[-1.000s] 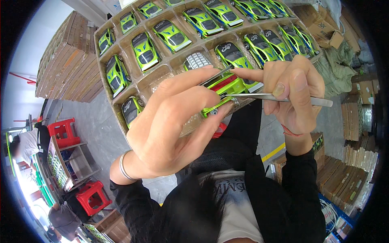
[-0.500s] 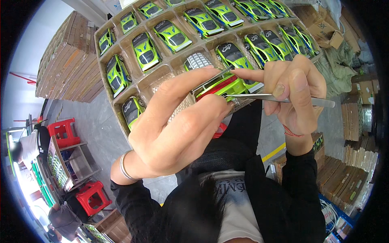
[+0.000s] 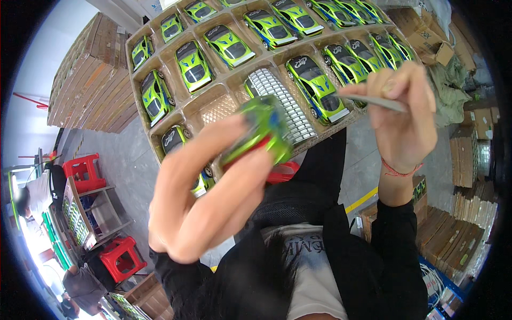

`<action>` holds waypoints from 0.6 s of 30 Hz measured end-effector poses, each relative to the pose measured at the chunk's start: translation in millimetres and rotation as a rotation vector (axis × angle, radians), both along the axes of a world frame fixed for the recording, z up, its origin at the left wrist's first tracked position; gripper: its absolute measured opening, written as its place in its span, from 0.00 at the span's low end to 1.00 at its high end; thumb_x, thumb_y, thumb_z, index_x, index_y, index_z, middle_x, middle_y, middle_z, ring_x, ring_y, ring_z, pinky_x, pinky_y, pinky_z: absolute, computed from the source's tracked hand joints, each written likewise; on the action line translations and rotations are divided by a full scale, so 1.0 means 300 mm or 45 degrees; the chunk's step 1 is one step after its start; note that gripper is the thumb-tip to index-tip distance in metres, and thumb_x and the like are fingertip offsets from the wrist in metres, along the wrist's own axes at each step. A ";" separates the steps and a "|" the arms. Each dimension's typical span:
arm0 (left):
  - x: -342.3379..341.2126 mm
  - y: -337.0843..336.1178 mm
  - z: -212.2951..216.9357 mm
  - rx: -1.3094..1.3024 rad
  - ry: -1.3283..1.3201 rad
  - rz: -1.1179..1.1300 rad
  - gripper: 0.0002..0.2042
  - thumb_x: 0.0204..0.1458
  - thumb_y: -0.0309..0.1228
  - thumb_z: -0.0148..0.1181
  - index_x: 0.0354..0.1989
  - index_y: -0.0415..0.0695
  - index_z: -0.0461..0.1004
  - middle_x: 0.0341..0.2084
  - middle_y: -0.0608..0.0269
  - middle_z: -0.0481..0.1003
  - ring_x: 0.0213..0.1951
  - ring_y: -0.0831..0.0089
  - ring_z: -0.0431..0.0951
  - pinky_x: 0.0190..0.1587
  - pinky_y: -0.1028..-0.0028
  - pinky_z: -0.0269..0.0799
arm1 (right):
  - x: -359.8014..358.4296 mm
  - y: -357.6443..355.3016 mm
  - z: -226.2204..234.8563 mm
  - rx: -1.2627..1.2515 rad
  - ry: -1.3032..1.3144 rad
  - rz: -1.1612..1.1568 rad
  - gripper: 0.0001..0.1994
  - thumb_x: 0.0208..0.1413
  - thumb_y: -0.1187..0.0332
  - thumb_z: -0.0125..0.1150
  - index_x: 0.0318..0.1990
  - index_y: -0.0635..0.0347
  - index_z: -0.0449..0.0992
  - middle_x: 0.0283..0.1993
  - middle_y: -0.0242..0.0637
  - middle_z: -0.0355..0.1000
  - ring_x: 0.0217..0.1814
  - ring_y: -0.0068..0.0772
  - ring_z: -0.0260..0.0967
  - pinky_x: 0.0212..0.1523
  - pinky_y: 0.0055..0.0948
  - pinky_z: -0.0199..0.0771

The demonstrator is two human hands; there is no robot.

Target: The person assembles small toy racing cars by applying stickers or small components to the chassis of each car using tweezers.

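The left hand's (image 3: 189, 218) fingers are clamped around a green toy car (image 3: 265, 118), blurred, above the near side of a brown tray (image 3: 212, 108); a slack grip could drop it. The right hand's (image 3: 404, 120) fingers pinch a metal tool (image 3: 380, 101), which, swung carelessly, might scratch nearby cars (image 3: 319, 89) or snag the white gridded strip (image 3: 282, 101)

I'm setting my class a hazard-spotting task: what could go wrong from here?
The toy car in the left hand could slip and knock the green cars in the tray, or crease the white gridded sheet there. The tweezers in the right hand, near those cars, might scratch one.
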State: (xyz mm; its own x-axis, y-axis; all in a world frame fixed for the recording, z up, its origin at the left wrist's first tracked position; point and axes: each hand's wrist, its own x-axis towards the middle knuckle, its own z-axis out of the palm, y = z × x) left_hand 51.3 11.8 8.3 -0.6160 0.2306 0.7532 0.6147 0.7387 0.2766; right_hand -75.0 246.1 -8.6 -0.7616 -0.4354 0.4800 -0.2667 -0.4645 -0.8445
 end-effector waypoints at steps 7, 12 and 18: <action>0.166 -0.020 -0.114 -0.170 -0.128 0.340 0.15 0.34 0.13 0.69 0.34 0.36 0.79 0.36 0.49 0.72 0.41 0.49 0.81 0.41 0.62 0.83 | 0.030 -0.014 -0.084 0.491 -0.180 0.136 0.17 0.66 0.62 0.52 0.31 0.68 0.75 0.24 0.38 0.73 0.22 0.20 0.69 0.24 0.18 0.69; 0.124 -0.055 -0.171 -0.197 -0.050 0.127 0.12 0.34 0.15 0.68 0.31 0.34 0.78 0.36 0.49 0.72 0.42 0.46 0.80 0.45 0.57 0.82 | 0.049 -0.017 -0.095 0.609 -0.227 0.128 0.18 0.66 0.60 0.53 0.30 0.66 0.76 0.23 0.36 0.73 0.21 0.19 0.69 0.23 0.17 0.68; 0.107 -0.072 -0.187 -0.186 -0.072 -0.156 0.12 0.33 0.21 0.65 0.29 0.32 0.76 0.37 0.47 0.72 0.46 0.42 0.78 0.48 0.52 0.79 | 0.056 -0.027 -0.099 0.600 -0.253 0.090 0.18 0.65 0.60 0.53 0.29 0.65 0.76 0.22 0.35 0.73 0.20 0.18 0.69 0.22 0.16 0.67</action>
